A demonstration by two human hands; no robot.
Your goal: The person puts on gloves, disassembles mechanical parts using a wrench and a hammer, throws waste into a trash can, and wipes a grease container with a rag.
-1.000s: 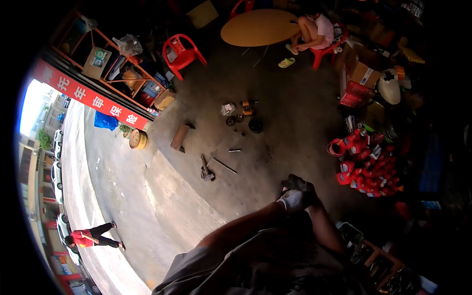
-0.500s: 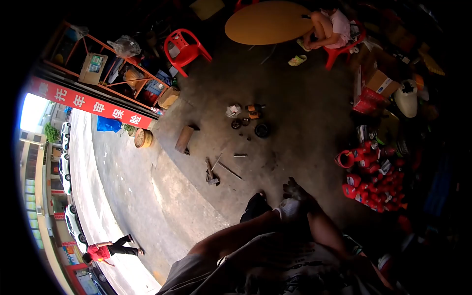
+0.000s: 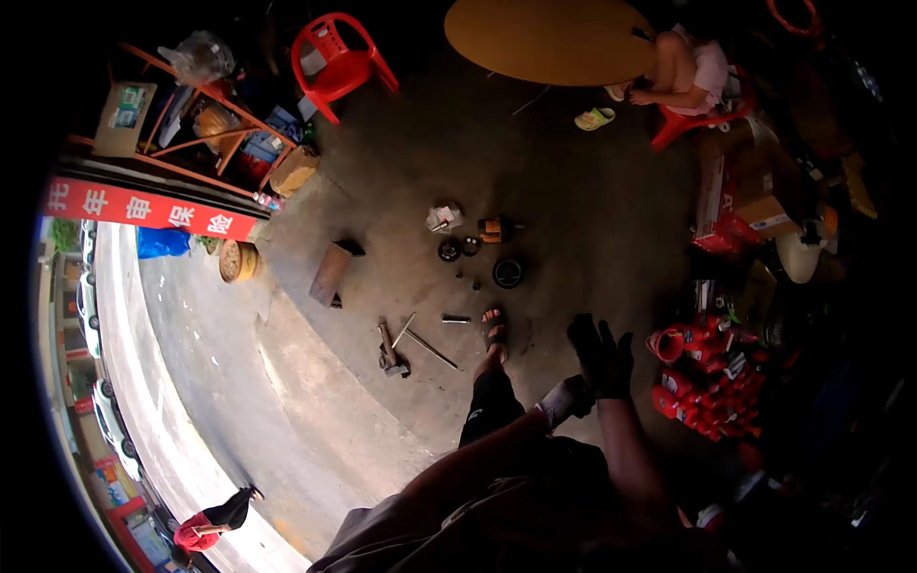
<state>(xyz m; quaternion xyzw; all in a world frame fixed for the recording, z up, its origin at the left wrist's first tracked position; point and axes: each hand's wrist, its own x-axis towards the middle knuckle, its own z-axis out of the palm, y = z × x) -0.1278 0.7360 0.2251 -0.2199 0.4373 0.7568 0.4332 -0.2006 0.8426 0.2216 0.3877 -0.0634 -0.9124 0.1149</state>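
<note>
My right hand (image 3: 602, 355) is raised in a dark work glove, with its fingers spread. Just to its left, my left hand (image 3: 567, 401) wears a paler glove with a whitish cuff. Its fingers are closed at the edge of the right-hand glove (image 3: 611, 380), by the wrist. Shadow hides exactly how they grip it. On the floor ahead lie a T-handle wrench (image 3: 426, 346), a hammer-like tool (image 3: 390, 350) and a short metal bar (image 3: 456, 319). My sandalled foot (image 3: 494, 334) is planted beside them.
An orange-and-black power tool (image 3: 495, 230), round dark parts (image 3: 449, 250) and a black bowl (image 3: 507, 273) lie farther ahead. A low wooden stool (image 3: 330, 273) stands left; red bottles (image 3: 707, 392) crowd the right. Someone sits by the round table (image 3: 544, 43); another person (image 3: 212, 525) walks outside.
My right hand has risen with its fingers spread, and my left hand has shifted down toward its cuff. My foot has come forward into view. The person outside has moved lower in view.
</note>
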